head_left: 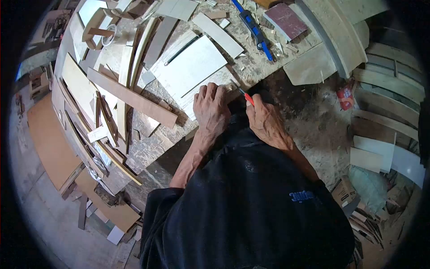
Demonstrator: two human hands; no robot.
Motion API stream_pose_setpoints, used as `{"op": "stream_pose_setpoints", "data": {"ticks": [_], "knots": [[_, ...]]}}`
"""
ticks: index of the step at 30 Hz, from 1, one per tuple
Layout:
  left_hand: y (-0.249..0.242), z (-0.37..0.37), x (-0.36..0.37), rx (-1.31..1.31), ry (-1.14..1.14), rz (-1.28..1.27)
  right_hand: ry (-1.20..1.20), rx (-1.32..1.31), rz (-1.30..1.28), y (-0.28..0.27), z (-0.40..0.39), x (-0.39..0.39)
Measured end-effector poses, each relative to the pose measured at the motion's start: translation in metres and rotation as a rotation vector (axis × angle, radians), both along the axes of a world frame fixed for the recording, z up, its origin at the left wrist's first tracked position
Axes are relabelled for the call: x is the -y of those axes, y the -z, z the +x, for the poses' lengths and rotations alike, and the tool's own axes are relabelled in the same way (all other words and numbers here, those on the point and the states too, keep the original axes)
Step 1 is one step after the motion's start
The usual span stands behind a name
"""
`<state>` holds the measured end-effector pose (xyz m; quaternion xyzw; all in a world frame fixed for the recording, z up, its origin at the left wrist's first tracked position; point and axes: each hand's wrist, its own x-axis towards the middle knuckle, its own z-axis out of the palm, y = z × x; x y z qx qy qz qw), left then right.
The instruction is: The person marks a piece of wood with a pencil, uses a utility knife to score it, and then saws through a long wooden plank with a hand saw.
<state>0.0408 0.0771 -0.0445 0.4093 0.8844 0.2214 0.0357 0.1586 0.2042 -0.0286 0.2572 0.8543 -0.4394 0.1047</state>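
Observation:
My right hand point(265, 117) is closed around the red handle of a slim tool point(247, 97) with a narrow metal end. Its tip points up and left, towards the bench edge near my left hand; whether it touches the wood is too small to tell. My left hand point(210, 106), fingers curled, presses on a pale wood strip point(190, 99) at the front edge of the bench. Just beyond lies a white board point(204, 60), with a dark pencil-like stick point(180, 50) near its far left side. My left palm hides part of the strip.
Wood strips and curved pieces crowd the workbench point(148, 154) on the left, including a brown plank point(134, 98). A blue and black tool point(254, 30) and a dark red block point(286, 21) lie at the back. Curved boards point(389, 105) are stacked on the right.

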Motion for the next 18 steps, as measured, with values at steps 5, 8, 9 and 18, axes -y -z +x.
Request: {"op": "stream_pose_setpoints", "data": {"ticks": [5,8,9,18], "knots": [[0.003,-0.005,0.001,0.026,0.038,0.047,-0.071,0.063,0.015,0.005,-0.003,0.004],[0.006,-0.006,0.002,0.023,0.058,0.045,-0.072,0.126,0.037,-0.002,-0.009,0.006],[0.006,-0.007,0.003,0.022,0.064,0.036,-0.070,0.144,0.047,-0.005,-0.012,0.007],[0.001,-0.009,0.003,0.023,0.108,0.071,-0.003,-0.028,0.003,0.033,-0.003,0.003]]}}
